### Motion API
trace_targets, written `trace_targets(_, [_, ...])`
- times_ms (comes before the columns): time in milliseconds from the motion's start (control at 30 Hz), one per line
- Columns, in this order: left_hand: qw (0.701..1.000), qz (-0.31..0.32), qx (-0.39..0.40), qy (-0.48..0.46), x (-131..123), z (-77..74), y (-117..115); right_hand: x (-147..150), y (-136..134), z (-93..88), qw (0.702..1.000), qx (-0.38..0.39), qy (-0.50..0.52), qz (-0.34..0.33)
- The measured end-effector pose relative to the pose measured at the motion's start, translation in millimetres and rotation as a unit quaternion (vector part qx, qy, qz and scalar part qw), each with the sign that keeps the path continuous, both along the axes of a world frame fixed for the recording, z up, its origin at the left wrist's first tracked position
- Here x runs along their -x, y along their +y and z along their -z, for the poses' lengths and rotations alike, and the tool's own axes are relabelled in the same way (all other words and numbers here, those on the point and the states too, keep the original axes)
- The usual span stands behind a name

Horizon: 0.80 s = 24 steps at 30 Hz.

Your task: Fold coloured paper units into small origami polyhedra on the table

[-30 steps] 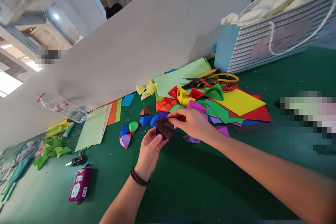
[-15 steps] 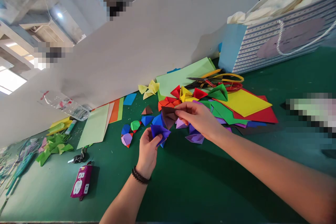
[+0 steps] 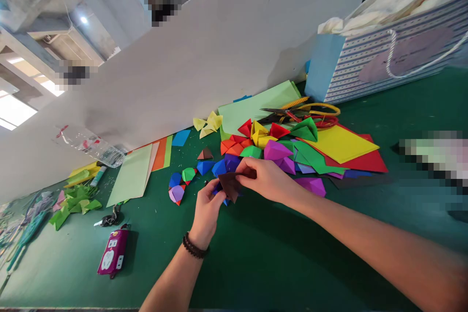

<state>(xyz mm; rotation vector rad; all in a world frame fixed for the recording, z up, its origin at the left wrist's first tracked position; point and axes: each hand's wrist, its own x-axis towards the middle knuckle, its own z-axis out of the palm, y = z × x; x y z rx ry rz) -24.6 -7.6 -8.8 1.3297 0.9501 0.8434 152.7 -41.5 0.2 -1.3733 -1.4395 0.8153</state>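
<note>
My left hand [image 3: 206, 213] and my right hand [image 3: 262, 180] meet over the green cutting mat [image 3: 278, 258]. Between their fingers is a dark brown folded paper piece [image 3: 229, 186], pinched mainly by my right hand. Beneath it, a dark blue folded paper piece [image 3: 220, 190] rests against my left fingers and is mostly hidden. Close to my right hand lies a heap of folded origami pieces, including a purple one [image 3: 277, 150]. Small blue, green and lilac folded pieces [image 3: 177, 193] sit to the left of my left hand.
Yellow [image 3: 340, 144] and red [image 3: 365, 161] paper sheets lie right of the heap. Scissors [image 3: 288, 114] rest on pale green paper [image 3: 256, 107]. A striped gift bag [image 3: 383, 58] stands by a white board [image 3: 183, 73]. Keys [image 3: 109, 217], a magenta pouch [image 3: 113, 251] and a plastic bottle [image 3: 91, 148] lie leftward.
My hands have come closer together, and the dark brown piece now lies over the blue piece. The view has barely shifted.
</note>
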Motion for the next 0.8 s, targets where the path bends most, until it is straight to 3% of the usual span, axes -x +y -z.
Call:
trace_targets(400, [0.992,0.003,0.096,-0.086,0.4,-6.2,1.4,2.7,2.2,8.5,0.999,-0.002,-0.039,-0.010])
trace_targets(500, [0.991,0.034,0.081,-0.102,0.7,-5.3,-0.5,4.7,1.1,7.4,0.999,0.002,-0.043,-0.010])
trace_targets(600, [0.996,0.053,0.039,-0.060,0.3,-4.8,-2.6,5.0,-0.1,5.7,0.999,-0.002,-0.045,-0.010])
trace_targets(800, [1.000,0.012,-0.015,0.006,-1.0,-4.8,-3.1,6.3,-2.6,5.1,0.998,-0.028,-0.060,-0.017])
